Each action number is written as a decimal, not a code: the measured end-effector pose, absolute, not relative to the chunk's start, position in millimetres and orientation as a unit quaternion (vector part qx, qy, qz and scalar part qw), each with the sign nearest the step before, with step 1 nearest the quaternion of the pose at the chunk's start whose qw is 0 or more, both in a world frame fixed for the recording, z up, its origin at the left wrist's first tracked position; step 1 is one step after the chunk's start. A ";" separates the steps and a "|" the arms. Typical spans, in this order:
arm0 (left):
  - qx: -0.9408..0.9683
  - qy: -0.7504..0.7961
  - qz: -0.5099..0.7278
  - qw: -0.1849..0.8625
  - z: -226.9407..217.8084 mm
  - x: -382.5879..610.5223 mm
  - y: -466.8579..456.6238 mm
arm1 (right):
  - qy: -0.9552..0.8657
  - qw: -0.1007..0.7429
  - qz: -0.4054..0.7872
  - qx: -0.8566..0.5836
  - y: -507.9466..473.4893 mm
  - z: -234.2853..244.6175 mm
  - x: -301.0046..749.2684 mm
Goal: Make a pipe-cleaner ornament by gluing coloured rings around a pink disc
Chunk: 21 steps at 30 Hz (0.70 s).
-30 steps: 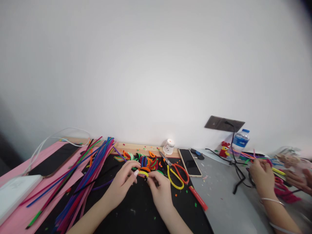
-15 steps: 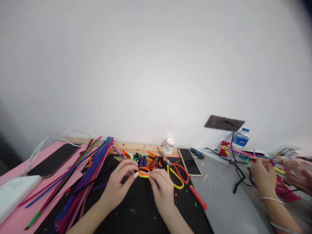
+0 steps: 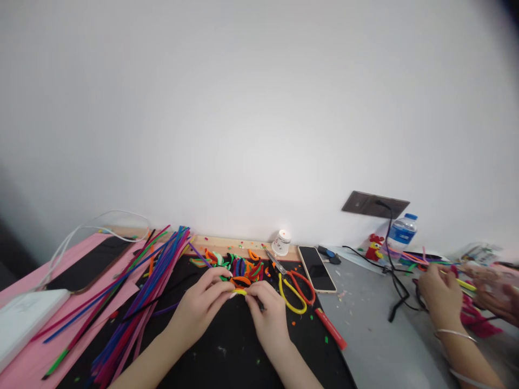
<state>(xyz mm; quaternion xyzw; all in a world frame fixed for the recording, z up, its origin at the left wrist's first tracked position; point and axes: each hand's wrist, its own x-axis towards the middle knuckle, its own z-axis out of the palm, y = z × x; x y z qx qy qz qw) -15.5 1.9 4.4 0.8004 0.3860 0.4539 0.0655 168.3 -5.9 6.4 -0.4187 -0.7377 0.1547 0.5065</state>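
Between my two hands is a short yellow and orange pipe cleaner piece (image 3: 239, 292), held above the black mat (image 3: 227, 346). My left hand (image 3: 200, 302) pinches its left end between thumb and fingers. At the other end, my right hand (image 3: 265, 308) closes its fingertips on the piece. Just beyond my fingers lies a pile of bent pipe cleaner pieces (image 3: 239, 267) in orange, green, red and blue. Scissors (image 3: 294, 286) with one yellow and one orange handle lie right of my right hand, blades pointing to the wall.
Long pipe cleaners (image 3: 150, 292) lie in a bundle at left, beside a dark phone (image 3: 89, 265) on pink paper (image 3: 24, 289). Right of the scissors are a white-edged phone (image 3: 317, 270) and a red tube (image 3: 330, 328). A paper cup (image 3: 281, 243) stands behind. Another person's hands (image 3: 440, 294) work at far right.
My left fingers have closed in on the yellow and orange piece, and less of it shows between my hands. The scissors and pile stay where they were.
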 end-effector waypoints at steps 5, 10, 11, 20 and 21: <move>0.794 0.395 0.447 0.115 8.7 -14.5 1.9 | -0.740 0.497 0.161 -0.423 -6.2 7.6 168.8; 0.772 0.414 0.445 0.186 12.0 -13.2 2.8 | -0.746 0.482 0.159 -0.431 -3.8 8.2 170.1; 0.766 0.417 0.446 0.202 12.5 -12.8 3.3 | -0.747 0.479 0.163 -0.431 -3.2 8.3 170.7; 0.683 0.441 0.412 0.412 17.3 -14.1 12.4 | -0.742 0.466 0.243 -0.416 -1.7 8.9 174.7; 0.678 0.439 0.406 0.427 17.6 -14.5 13.2 | -0.739 0.465 0.253 -0.417 -1.6 8.7 174.9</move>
